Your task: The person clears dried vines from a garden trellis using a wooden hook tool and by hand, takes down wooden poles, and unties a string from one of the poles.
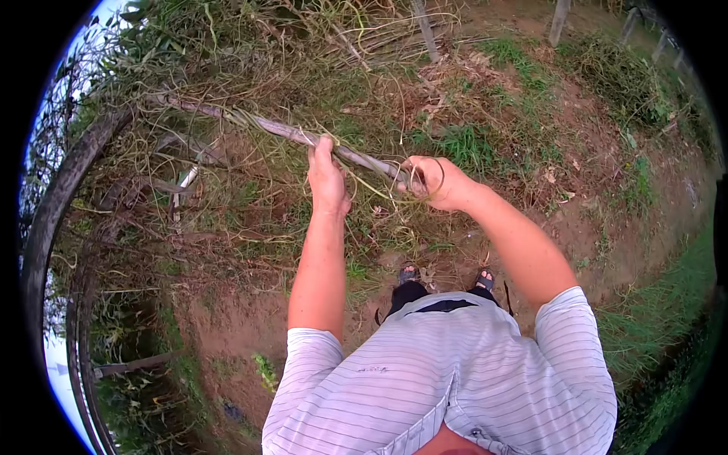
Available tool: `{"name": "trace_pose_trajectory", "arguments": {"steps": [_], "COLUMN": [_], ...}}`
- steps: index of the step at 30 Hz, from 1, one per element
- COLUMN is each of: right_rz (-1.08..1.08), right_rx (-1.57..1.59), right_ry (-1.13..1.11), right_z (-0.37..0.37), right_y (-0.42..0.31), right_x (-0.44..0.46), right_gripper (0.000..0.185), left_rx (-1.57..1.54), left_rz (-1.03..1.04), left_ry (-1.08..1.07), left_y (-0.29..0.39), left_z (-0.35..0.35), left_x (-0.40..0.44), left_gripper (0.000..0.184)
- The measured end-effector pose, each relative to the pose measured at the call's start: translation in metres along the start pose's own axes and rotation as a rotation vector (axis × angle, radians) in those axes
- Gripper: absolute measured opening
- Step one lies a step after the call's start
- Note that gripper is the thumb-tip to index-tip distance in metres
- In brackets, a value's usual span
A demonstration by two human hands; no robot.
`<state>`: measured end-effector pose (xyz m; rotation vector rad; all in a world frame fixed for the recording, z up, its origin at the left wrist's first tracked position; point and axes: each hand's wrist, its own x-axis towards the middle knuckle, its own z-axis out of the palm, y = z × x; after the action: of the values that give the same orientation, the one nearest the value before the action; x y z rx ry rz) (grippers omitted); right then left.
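Observation:
A long greyish wooden pole (280,129) slants from the upper left down toward the middle of the view, with thin green-brown vines wound about it. My left hand (327,178) is closed on the pole partway along, its thumb on top. Near the pole's lower right end, my right hand (440,183) has its fingers curled round the wood and a looped vine. Some vine strands hang below the pole between both hands.
Tangled dry vines (250,220) spread over the left side. A thick dark curved beam (64,182) runs along the left edge. Wooden posts (560,21) stand at the top. Grass tufts (466,148) and bare soil lie ahead; my sandalled feet (409,274) are below.

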<state>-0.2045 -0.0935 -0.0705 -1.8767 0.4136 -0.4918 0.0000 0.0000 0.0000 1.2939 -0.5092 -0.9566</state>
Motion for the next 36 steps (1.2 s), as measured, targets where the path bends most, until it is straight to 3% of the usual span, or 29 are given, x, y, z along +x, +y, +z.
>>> {"name": "trace_pose_trajectory", "arguments": {"steps": [2, 3, 4, 5, 6, 7, 8, 9, 10, 11, 12, 13, 14, 15, 16, 19, 22, 24, 25, 26, 28, 32, 33, 35, 36], "right_rz": [0.039, 0.061, 0.051, 0.026, 0.022, 0.013, -0.015, -0.042, -0.114, -0.077, 0.060, 0.194, 0.185, -0.036, -0.265, -0.071, 0.298, 0.521, 0.572, 0.494, 0.646, 0.584, 0.554, 0.498, 0.422], "right_rx": [-0.141, -0.323, -0.289, -0.245, -0.194, -0.186, -0.231, -0.291, -0.304, -0.343, -0.333, -0.325, -0.347, -0.457, -0.554, -0.607, -0.597, -0.443, -0.327, -0.173, -0.018, 0.063, 0.011, -0.040, -0.219], "right_ry": [-0.023, -0.113, -0.075, -0.021, 0.004, -0.020, -0.045, -0.070, -0.067, -0.099, -0.195, -0.282, -0.292, -0.069, 0.161, 0.382, 0.310, 0.283, 0.267, 0.278, 0.205, 0.253, 0.228, 0.201, 0.187], "right_z": [0.021, -0.060, -0.047, -0.031, -0.011, -0.005, 0.000, 0.001, 0.006, 0.005, -0.003, -0.015, -0.025, -0.034, -0.043, -0.059, -0.045, -0.047, -0.050, -0.046, -0.053, -0.055, -0.055, -0.055, -0.054], "right_y": [-0.019, -0.010, -0.010, -0.012, -0.006, -0.006, -0.009, -0.011, -0.005, -0.008, -0.023, -0.044, -0.055, -0.063, -0.068, -0.044, 0.025, 0.061, 0.068, 0.118, 0.114, 0.115, 0.134, 0.142, 0.127], "right_x": [0.011, -0.004, -0.004, 0.002, 0.004, 0.004, 0.006, 0.007, 0.006, 0.004, 0.004, 0.005, -0.002, -0.017, -0.031, -0.084, -0.133, -0.153, -0.160, -0.173, -0.186, -0.213, -0.228, -0.233, -0.240], "right_gripper": [0.028, 0.028, 0.027, 0.026, 0.027, 0.027, 0.028, 0.029, 0.029, 0.031, 0.036, 0.041, 0.041, 0.044, 0.048, 0.073, 0.085, 0.074, 0.058, 0.046, 0.044, 0.043, 0.041, 0.039, 0.038], "left_rx": [0.121, -0.083, 0.019, 0.087, 0.129, 0.482, 0.569, 0.659, 0.673, 0.523, 0.178, -0.138, -0.029, -0.238, -0.221, -0.238, -0.400, -0.354, -0.303, -0.312, -0.295, -0.363, -0.372, -0.256, -0.295], "left_rz": [0.359, 0.416, 0.442, 0.334, 0.083, -0.205, -0.240, -0.159, -0.132, -0.229, -0.223, -0.001, 0.054, 0.110, 0.071, 0.073, 0.061, 0.066, 0.058, 0.094, 0.118, 0.212, 0.290, 0.246, 0.304], "left_ry": [0.475, 0.561, 0.577, 0.441, 0.205, -0.062, -0.248, -0.197, -0.161, -0.114, 0.074, 0.249, 0.120, 0.051, 0.084, 0.155, 0.067, 0.082, 0.097, 0.061, 0.089, 0.248, 0.321, 0.317, 0.318], "left_y": [0.003, -0.060, -0.076, -0.080, -0.094, -0.110, -0.124, -0.161, -0.152, -0.168, -0.142, -0.180, -0.165, -0.132, -0.113, -0.090, -0.091, -0.093, -0.092, -0.092, -0.079, -0.027, -0.010, 0.033, 0.041], "left_z": [-0.030, 0.020, 0.001, -0.011, -0.015, 0.000, 0.026, 0.042, 0.063, 0.066, 0.084, 0.075, 0.064, 0.073, 0.070, 0.072, 0.076, 0.076, 0.074, 0.072, 0.076, 0.057, 0.047, 0.038, 0.025], "left_x": [-0.046, -0.043, -0.074, -0.108, -0.141, -0.155, -0.162, -0.155, -0.138, -0.105, -0.092, -0.058, -0.042, -0.045, -0.037, -0.024, -0.019, -0.009, -0.001, 0.003, 0.005, 0.037, 0.049, 0.048, 0.059], "left_gripper": [0.044, 0.031, 0.020, 0.009, 0.012, 0.030, 0.053, 0.063, 0.068, 0.049, 0.035, 0.026, 0.026, 0.022, 0.023, 0.025, 0.022, 0.022, 0.022, 0.019, 0.021, 0.016, 0.016, 0.015, 0.015]}}
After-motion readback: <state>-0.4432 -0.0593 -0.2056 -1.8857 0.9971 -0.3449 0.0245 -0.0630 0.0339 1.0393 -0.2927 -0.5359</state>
